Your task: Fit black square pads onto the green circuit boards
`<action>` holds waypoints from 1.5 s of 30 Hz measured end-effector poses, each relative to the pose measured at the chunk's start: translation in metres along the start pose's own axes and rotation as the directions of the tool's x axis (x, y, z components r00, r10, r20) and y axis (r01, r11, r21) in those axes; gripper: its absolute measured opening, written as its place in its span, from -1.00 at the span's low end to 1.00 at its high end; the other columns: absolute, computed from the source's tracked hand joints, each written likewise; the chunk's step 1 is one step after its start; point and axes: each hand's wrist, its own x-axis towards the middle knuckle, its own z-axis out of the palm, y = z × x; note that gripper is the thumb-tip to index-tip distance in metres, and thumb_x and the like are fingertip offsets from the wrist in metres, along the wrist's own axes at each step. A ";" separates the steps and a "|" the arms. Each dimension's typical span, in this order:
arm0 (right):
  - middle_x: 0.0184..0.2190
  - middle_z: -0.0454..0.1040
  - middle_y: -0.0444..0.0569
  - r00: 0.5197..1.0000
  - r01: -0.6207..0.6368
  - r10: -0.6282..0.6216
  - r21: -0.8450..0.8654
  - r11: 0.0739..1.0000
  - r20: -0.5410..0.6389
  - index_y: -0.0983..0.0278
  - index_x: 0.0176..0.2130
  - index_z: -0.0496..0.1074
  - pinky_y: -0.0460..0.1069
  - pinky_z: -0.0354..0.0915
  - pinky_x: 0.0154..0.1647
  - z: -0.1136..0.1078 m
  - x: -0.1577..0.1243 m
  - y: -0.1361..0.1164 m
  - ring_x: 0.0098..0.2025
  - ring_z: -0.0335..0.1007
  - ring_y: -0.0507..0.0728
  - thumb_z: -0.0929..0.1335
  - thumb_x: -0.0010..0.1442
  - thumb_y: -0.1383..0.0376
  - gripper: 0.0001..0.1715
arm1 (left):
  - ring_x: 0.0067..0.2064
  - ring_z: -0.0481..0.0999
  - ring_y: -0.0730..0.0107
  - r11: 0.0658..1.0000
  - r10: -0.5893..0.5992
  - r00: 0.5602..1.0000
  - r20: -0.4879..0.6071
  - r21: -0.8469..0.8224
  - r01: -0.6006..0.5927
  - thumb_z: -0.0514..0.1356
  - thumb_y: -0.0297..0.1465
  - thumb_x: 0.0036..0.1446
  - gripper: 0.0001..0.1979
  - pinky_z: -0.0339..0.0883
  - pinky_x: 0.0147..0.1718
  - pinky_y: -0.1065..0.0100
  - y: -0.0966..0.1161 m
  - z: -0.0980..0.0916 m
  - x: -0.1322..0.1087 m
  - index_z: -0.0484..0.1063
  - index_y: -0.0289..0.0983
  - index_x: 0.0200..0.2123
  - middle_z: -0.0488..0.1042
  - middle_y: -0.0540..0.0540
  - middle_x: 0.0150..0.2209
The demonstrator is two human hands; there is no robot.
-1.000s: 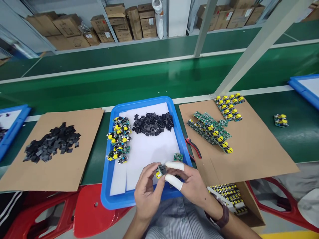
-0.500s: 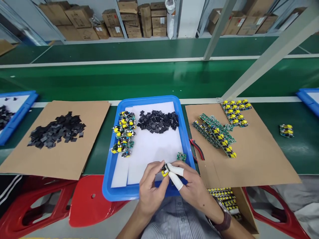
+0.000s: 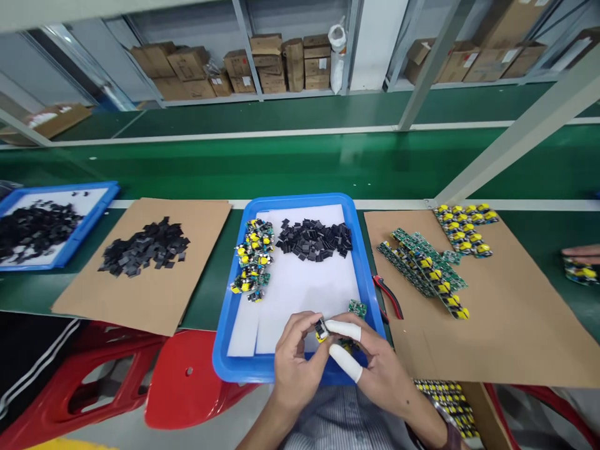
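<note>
Over the near edge of the blue tray (image 3: pixel 220 337), my left hand (image 3: pixel 297 365) pinches a small circuit board (image 3: pixel 321 330) with a black part and a yellow part between thumb and fingertips. White finger cots cover the thumb and index finger of my right hand (image 3: pixel 379 369), whose tips close in on the same board from the right. Partly hidden under that hand is another board (image 3: pixel 349 345) with green and yellow on it. A green board (image 3: pixel 357 307) lies just beyond. Inside the tray are a cluster of yellow-topped boards (image 3: pixel 253 256) and a heap of black pieces (image 3: pixel 314 239).
Cardboard on the left carries more black pieces (image 3: pixel 145 247). Red-handled pliers (image 3: pixel 389 297) lie beside the tray, near board strips (image 3: pixel 426 269) on the right cardboard (image 3: pixel 506 337). Another person's hand (image 3: pixel 584 253) touches boards at far right. A red stool (image 3: pixel 187 394) stands below.
The view has shifted, so things sit lower and further right. My right thumb has parted from its index finger a little. Another person's hand has come in at far right.
</note>
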 end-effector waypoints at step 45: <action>-0.07 0.53 0.01 0.977 0.185 0.035 -0.911 0.368 0.212 0.34 -0.13 0.50 0.17 0.42 0.07 -0.031 0.160 0.019 -0.01 0.49 0.19 0.37 0.40 0.38 -0.91 | -0.10 0.52 0.03 0.837 0.239 0.858 0.455 0.351 -0.419 0.12 -0.58 0.30 -0.68 0.55 -0.13 0.01 -0.014 -0.013 0.022 0.48 -0.24 0.05 0.50 -0.21 -0.14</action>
